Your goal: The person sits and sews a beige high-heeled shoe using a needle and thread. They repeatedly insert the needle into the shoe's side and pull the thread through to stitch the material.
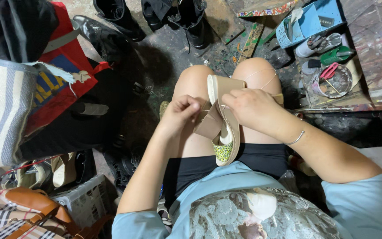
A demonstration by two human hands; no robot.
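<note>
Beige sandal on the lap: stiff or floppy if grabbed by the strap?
Probably mixed. The beige sandal has a thick sole that looks rigid, while its wide strap bends between the left hand and right hand, so likely floppy. Lifted by the strap, the sole would probably swing.

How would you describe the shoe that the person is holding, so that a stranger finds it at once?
Look at the bare knees mid-frame. Between both hands lies a beige sandal with a wide strap. Unlike the black boots on the floor, it has a green patterned insole.
</note>
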